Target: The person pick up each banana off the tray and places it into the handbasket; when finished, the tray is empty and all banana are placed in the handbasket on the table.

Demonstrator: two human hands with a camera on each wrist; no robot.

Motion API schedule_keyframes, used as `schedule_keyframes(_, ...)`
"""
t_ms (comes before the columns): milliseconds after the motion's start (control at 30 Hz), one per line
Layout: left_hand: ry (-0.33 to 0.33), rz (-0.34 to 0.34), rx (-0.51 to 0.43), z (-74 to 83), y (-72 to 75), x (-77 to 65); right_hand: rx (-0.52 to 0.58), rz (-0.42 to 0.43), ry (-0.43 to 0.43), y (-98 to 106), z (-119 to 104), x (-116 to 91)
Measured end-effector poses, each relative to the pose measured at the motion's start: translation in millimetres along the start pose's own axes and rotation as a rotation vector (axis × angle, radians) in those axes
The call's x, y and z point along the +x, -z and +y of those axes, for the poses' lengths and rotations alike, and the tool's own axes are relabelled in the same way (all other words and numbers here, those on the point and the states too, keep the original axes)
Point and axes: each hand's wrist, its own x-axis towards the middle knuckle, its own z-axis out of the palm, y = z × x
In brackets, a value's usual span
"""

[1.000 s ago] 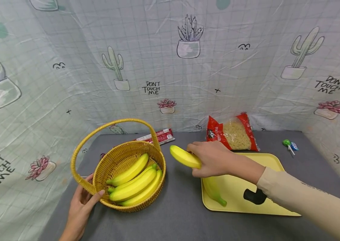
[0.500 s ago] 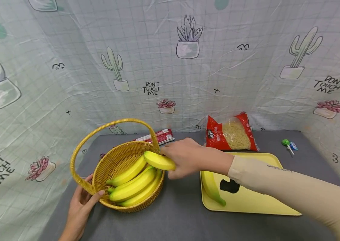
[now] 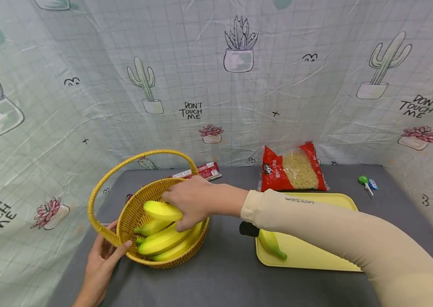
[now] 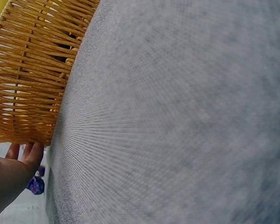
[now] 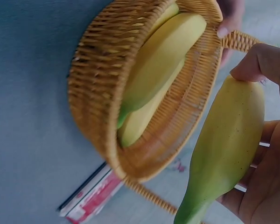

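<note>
A yellow wicker basket [image 3: 166, 265] with a tall arched handle stands at the left of the table. Several bananas [image 3: 162, 239] lie inside it. My left hand [image 3: 101, 266] holds the basket's left side, thumb at the rim by the handle's foot and the other fingers against the outer wall. Over the basket, my right hand [image 3: 193, 200] grips one more banana [image 5: 228, 135], thumb at one end and fingers round its side. That banana is above those in the basket. Another banana [image 3: 271, 244] lies on the yellow tray [image 3: 316, 256] at the right, partly hidden by the right forearm.
Behind the tray lies a red bag of pasta [image 3: 294, 168]. A red and white packet [image 3: 208, 170] rests behind the basket. Small green and blue wrapped lollipops [image 3: 367, 183] are at the far right. A patterned curtain [image 3: 277, 85] closes off the back and sides.
My right hand has carried its banana leftward from beside the tray to over the basket. The left hand has stayed on the basket.
</note>
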Motion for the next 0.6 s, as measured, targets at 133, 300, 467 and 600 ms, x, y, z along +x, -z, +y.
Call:
schedule_keyframes(133,0.001,-0.005,0.0,0.2,-0.4,-0.2,-0.035,-0.026,0.011,-2.3,-9.1,23.3)
schedule_keyframes(300,0.012,-0.006,-0.004,0.2,-0.3,0.0,-0.055,-0.039,0.033,-2.8,-12.8,48.3)
schedule_keyframes(467,0.023,0.002,0.009,1.0,-0.2,0.7,-0.084,-0.085,0.032,-2.2,-12.8,68.7)
schedule_keyframes(600,0.033,0.005,0.009,1.8,-0.2,1.1,-0.112,-0.131,0.019,-4.3,-10.8,81.1)
